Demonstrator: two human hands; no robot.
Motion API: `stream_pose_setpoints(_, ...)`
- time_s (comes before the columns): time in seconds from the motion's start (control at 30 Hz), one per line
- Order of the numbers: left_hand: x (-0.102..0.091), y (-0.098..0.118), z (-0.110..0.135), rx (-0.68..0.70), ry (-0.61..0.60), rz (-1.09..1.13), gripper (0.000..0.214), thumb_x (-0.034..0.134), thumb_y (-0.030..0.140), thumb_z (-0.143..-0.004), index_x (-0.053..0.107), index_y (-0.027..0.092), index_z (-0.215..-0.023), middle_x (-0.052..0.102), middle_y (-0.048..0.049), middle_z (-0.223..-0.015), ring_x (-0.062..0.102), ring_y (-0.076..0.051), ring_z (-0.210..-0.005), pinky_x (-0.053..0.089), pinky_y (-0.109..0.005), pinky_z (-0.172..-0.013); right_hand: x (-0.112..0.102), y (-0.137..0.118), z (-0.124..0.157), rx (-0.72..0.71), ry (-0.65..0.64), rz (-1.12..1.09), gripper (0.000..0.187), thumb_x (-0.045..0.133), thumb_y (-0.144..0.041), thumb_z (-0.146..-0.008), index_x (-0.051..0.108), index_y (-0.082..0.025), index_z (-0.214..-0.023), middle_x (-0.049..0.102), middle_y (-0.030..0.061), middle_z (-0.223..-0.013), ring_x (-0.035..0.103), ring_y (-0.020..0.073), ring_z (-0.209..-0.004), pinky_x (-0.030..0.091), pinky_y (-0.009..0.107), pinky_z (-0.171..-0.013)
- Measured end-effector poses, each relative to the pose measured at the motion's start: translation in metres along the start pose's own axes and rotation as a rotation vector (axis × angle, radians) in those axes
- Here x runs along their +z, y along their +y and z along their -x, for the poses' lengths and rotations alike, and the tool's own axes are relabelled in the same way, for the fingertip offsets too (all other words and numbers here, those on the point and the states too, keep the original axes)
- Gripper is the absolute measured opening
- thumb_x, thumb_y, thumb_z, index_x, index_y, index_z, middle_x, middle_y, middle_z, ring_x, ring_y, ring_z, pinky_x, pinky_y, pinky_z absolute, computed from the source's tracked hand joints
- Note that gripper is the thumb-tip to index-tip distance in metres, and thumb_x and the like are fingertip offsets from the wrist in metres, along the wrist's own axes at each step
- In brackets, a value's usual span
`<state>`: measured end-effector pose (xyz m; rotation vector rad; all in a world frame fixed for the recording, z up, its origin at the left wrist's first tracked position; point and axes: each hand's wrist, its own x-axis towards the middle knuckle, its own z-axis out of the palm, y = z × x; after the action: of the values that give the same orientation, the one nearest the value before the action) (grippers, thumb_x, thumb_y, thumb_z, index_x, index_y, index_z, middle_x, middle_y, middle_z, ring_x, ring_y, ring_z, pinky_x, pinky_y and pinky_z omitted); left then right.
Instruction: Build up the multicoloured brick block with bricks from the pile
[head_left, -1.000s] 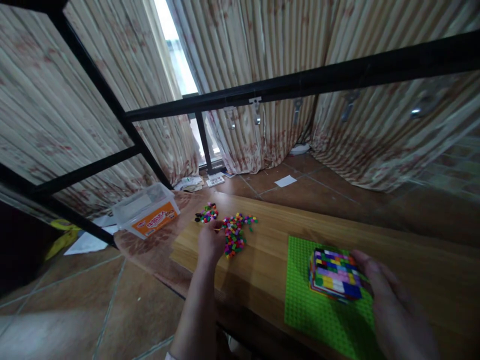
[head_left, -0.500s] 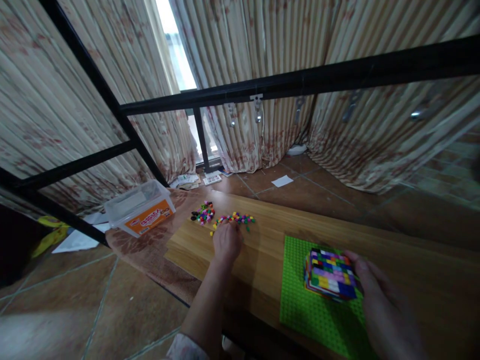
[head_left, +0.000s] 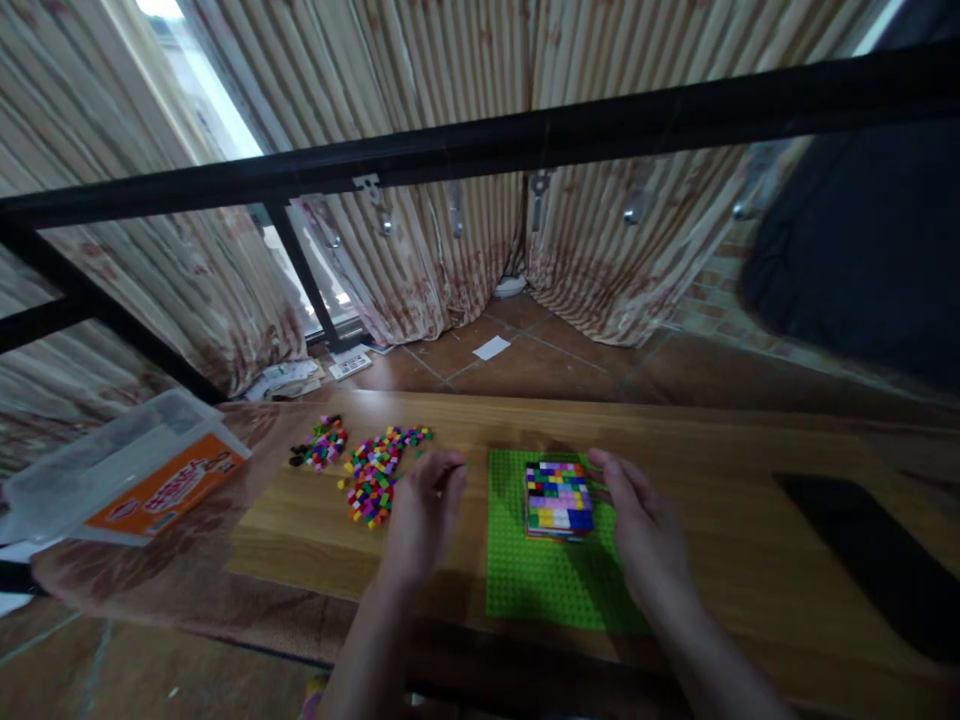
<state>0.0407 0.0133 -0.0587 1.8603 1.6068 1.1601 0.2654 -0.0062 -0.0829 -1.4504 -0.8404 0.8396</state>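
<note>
On a green studded baseplate (head_left: 517, 570) stands a block of stacked toy bricks (head_left: 559, 497), its top a patchwork of many colours. My right hand (head_left: 649, 530) is at the block's right side, fingers stretched forward by its far right corner; whether they touch it I cannot tell. Left of the baseplate, above the table, is my left hand (head_left: 424, 510), thumb and fingertips drawn together in a pinch. Whatever may be between those fingertips is too small to make out. Beside that hand lies a heap of loose small bricks (head_left: 373, 480).
A smaller pile of bricks (head_left: 322, 443) lies farther left on the wooden table (head_left: 712, 470). A clear plastic box (head_left: 150, 460) with an orange label stands at the left. At the right is a dark flat object (head_left: 862, 560). A black metal bar (head_left: 480, 130) runs across beyond the table.
My left hand has left the loose bricks and moved right, toward the baseplate. My right hand stays by the brick block. The view has turned right, bringing the dark flat object into sight.
</note>
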Motion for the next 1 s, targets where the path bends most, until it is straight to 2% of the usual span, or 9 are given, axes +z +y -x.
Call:
stream_pose_setpoints(0.13,0.01,0.026,0.02,0.11,-0.165,0.198,0.01,0.058,0.023,-0.091,0.066,0.019,-0.087,0.067,-0.0003,-0.083,0.063,-0.013,-0.079,0.048,-0.022,-0.072,0.001,0.005,-0.001,-0.014,0.006,-0.028,0.045,0.057,-0.061,-0.082,0.073,-0.024,-0.103,0.072,0.0064,-0.112,0.064,0.0276,-0.107,0.045,0.045,-0.095)
stream_pose_setpoints(0.27,0.015,0.039,0.022,0.194,-0.254,0.223,0.011,0.058,0.019,-0.091,0.068,0.02,-0.087,0.068,-0.0009,-0.086,0.064,-0.012,-0.082,0.049,-0.022,-0.075,0.001,0.004,0.0,-0.016,-0.022,-0.01,0.046,0.055,-0.061,-0.084,0.073,-0.024,-0.103,0.072,0.007,-0.111,0.064,0.0273,-0.104,0.046,0.044,-0.093)
stream_pose_setpoints(0.53,0.03,0.042,0.025,0.286,-0.216,0.143,0.014,0.059,0.014,-0.09,0.072,0.021,-0.09,0.067,-0.0033,-0.093,0.065,-0.012,-0.087,0.051,-0.021,-0.079,0.004,-0.004,0.003,-0.017,-0.045,-0.011,0.044,0.056,-0.059,-0.084,0.073,-0.022,-0.101,0.074,0.0061,-0.104,0.065,0.0247,-0.099,0.048,0.037,-0.087)
stream_pose_setpoints(0.8,0.037,0.04,0.024,0.218,-0.177,0.16,0.012,0.063,0.012,-0.086,0.069,0.019,-0.093,0.067,-0.0017,-0.089,0.064,-0.01,-0.078,0.052,-0.02,-0.072,0.008,-0.003,0.008,-0.001,-0.085,-0.095,0.039,0.063,-0.055,-0.08,0.071,-0.022,-0.1,0.074,0.0046,-0.095,0.068,0.0217,-0.085,0.052,0.035,-0.077)
stream_pose_setpoints(1.0,0.04,0.039,0.025,0.172,-0.15,0.211,0.019,0.066,0.008,-0.081,0.067,0.02,-0.095,0.067,-0.0001,-0.086,0.063,-0.01,-0.075,0.053,-0.02,-0.071,0.008,-0.004,0.013,-0.079,-0.169,-0.003,0.047,0.07,-0.05,-0.076,0.067,-0.024,-0.115,0.07,0.0076,-0.113,0.066,0.0257,-0.098,0.053,0.04,-0.084)
